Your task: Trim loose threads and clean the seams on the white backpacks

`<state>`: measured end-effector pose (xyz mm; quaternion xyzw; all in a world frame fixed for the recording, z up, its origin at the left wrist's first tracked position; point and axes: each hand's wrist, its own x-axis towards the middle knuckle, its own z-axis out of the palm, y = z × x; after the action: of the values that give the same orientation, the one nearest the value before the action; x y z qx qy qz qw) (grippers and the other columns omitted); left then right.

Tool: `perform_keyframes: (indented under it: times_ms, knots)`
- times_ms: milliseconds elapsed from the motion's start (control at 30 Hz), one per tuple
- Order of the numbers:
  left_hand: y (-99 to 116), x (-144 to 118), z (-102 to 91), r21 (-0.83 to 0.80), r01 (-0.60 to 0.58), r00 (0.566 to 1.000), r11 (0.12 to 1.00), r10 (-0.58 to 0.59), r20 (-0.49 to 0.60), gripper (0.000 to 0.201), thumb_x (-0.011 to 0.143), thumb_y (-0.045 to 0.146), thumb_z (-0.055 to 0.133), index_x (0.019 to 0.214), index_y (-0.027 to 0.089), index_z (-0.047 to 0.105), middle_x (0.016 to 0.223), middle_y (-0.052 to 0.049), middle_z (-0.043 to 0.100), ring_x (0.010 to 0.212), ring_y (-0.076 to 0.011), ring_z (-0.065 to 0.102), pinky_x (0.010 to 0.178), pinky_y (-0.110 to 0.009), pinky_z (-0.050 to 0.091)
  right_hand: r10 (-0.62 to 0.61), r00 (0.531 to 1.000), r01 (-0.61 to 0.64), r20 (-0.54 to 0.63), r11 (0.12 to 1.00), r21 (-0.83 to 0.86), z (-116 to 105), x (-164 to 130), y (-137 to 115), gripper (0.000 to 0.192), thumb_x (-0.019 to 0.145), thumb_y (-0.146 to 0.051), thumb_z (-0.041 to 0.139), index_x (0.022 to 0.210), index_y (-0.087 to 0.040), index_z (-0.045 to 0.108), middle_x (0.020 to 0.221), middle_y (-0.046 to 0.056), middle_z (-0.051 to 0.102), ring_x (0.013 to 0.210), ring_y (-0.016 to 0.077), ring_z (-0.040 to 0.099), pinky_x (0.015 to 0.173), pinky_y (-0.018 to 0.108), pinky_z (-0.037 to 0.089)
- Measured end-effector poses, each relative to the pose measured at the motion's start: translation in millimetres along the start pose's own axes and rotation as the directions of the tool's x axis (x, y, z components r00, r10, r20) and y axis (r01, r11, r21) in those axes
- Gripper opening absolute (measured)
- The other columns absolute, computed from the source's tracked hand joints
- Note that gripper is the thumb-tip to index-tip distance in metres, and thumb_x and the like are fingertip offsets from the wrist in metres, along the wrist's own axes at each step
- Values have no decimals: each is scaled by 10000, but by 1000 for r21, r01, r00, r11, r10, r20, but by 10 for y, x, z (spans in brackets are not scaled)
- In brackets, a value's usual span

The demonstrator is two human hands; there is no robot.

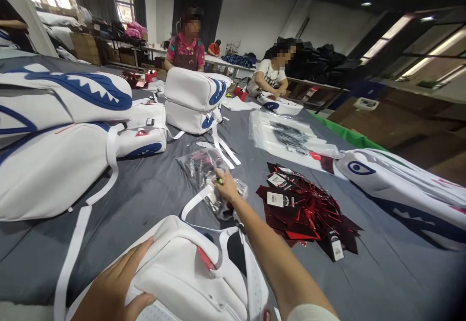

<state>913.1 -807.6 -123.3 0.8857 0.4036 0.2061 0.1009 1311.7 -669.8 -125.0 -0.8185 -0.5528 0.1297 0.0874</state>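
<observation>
White and bulky, a backpack [189, 282] lies on the grey surface [153, 187] under the spread, unclenched left hand [112, 282], while the right hand [227, 187] reaches over a clear plastic bag [194, 168] beyond it, a yellow-green item [220, 180] at its fingers, whether gripped I cannot tell.

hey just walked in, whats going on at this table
A person's left hand lies spread on a white backpack on the gray table. Their right hand is at a clear plastic bag just beyond it; a small yellow-green item shows by the fingers, too unclear to name. A pile of dark red tags lies to the right. Across the table, a co-worker in a white shirt has both hands at another white bag.
</observation>
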Motion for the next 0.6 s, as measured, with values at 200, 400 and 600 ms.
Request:
perform_keyframes:
  times_ms: [200,400,600]
  knots:
    - [-162,118,43,-82,-14,999,997,19,50,901,786,396,664,1563,404,208,1335,45,686,1058,-241,743,799,-269,646,-207,963,153,172,946,284,338,6,-975,773,826,-298,759,1527,-349,437,1651,99,295,1512,329,286,1208,473,291]
    - [-10,55,-154,-155,400,893,904,-345,290,787,803,400,665,1526,353,356,1507,16,546,1339,-279,572,1076,-355,512,-313,950,262,-2,793,551,-369,-303,-924,740,886,-320,631,1573,-252,366,1583,94,430,1422,230,455,1196,419,330]
    - [240,374,-467,-318,446,859,837,-300,415,612,764,349,720,1355,286,572,1100,2,767,1017,-255,713,843,-304,511,-377,837,-33,398,690,723,-250,-1862,748,737,773,-605,700,1430,-289,588,1502,120,523,1362,325,526,1129,490,419]
